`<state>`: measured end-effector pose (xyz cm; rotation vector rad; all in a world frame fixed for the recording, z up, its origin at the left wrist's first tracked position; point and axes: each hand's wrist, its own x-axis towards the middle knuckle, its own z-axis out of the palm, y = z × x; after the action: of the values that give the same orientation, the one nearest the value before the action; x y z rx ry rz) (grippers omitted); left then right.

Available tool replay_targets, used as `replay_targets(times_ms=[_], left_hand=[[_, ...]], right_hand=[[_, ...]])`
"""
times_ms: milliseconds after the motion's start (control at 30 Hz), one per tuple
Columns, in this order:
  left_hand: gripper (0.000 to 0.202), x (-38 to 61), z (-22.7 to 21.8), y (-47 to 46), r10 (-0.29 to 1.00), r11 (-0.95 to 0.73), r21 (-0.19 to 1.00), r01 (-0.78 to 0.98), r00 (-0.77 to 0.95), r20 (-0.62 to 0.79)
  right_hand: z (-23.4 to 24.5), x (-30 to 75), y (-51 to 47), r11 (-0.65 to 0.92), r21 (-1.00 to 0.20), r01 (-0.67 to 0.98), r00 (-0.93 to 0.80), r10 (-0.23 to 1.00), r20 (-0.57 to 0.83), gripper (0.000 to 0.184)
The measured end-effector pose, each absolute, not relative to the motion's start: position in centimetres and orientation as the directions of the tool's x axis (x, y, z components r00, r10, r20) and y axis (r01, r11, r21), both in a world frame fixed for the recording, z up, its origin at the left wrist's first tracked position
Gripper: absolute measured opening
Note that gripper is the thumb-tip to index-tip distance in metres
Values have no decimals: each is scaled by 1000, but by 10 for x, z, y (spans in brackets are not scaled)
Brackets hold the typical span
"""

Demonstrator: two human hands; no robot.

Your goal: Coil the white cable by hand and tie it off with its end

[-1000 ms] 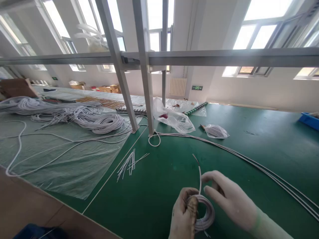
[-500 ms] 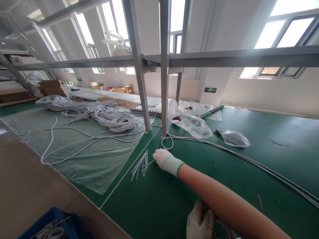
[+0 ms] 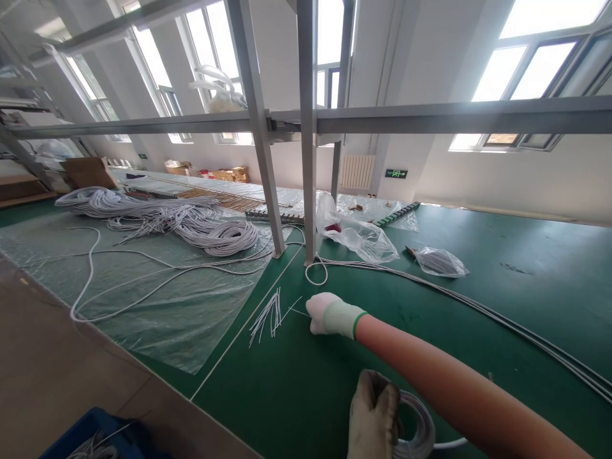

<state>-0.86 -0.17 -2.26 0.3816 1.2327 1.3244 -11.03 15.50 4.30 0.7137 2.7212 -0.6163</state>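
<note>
Gloved fingers of the right hand (image 3: 325,313) were curled shut at the near end of one thin white tie strip (image 3: 297,311); whether the strip was truly pinched could not be told, as the tips were turned under; the loose bundle of the same thin white strips (image 3: 268,314) lay just beyond those fingers, fanned out on the green tabletop (image 3: 478,268). The left hand (image 3: 373,417), in a worn grey glove, was clenched around a small coil of white cable (image 3: 415,428), close to the body and well behind the reaching fingers.

Further beyond the right fingers a small white loop of cable (image 3: 316,274) sat at the foot of a grey metal post (image 3: 307,159); long grey-white cables (image 3: 502,319) ran off to the right of the fingers, and a crumpled clear plastic bag (image 3: 361,237) lay past them; to the left, a clear plastic sheet (image 3: 157,306) carried heaps of coiled white cable (image 3: 210,233).

As a judgement: the strips lay crossed over one another, so a drag could snag neighbours and scatter the bundle; thick glove fabric could let so thin a strip slip; and with the arm stretched far out, a slackened left grip could let the coil spring loose.
</note>
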Motion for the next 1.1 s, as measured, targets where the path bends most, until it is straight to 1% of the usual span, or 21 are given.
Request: replay_targets(times_ms=[67, 167, 300, 400, 467, 567, 633, 733, 800, 833, 933, 1000, 1100], left_hand=[[34, -12, -16, -3, 861, 291, 795, -532, -218, -460], [36, -18, -4, -8, 845, 321, 786, -529, -216, -490], [40, -20, 13, -12, 824, 390, 779, -491, -191, -533], [41, -15, 21, -11, 823, 371, 840, -396, -278, -495], [44, -13, 27, -9, 811, 400, 858, -322, -312, -495], [46, -10, 35, -6, 787, 466, 835, -292, -295, -542], [42, -6, 40, -5, 792, 467, 839, -279, -291, -537], [36, 2, 41, -5, 816, 418, 876, -241, -324, -478], [38, 7, 37, -5, 831, 396, 890, -226, -325, -452], [41, 8, 33, -5, 836, 396, 896, -203, -324, -443], [51, 9, 23, -5, 845, 413, 908, -72, -341, -411], [57, 8, 18, -5, 846, 419, 908, -7, -362, -392], [55, 9, 14, -4, 837, 445, 895, -30, -342, -428]], right_hand=[[51, -79, 155, 724, -381, 575, -817, 483, -317, 17], [63, -17, 146, 597, -502, 626, -754, 627, -195, 6], [62, 77, 105, 439, -616, 654, -612, 786, -90, 10], [42, 132, 56, 312, -734, 604, -505, 862, -49, 13], [26, 156, 25, 280, -750, 599, -442, 897, -17, 15], [8, 171, -6, 282, -693, 664, -327, 942, 70, 14], [2, 168, -12, 335, -618, 711, -282, 941, 186, 16], [-3, 155, -4, 489, -456, 744, -290, 850, 439, 24], [-6, 144, 6, 538, -377, 754, -280, 782, 558, 29], [-7, 139, 11, 543, -356, 760, -265, 760, 594, 31], [-11, 127, 18, 532, -368, 763, -218, 747, 627, 38], [-14, 124, 19, 529, -388, 755, -205, 753, 626, 42], [-19, 125, 17, 524, -363, 770, -219, 753, 621, 44]])
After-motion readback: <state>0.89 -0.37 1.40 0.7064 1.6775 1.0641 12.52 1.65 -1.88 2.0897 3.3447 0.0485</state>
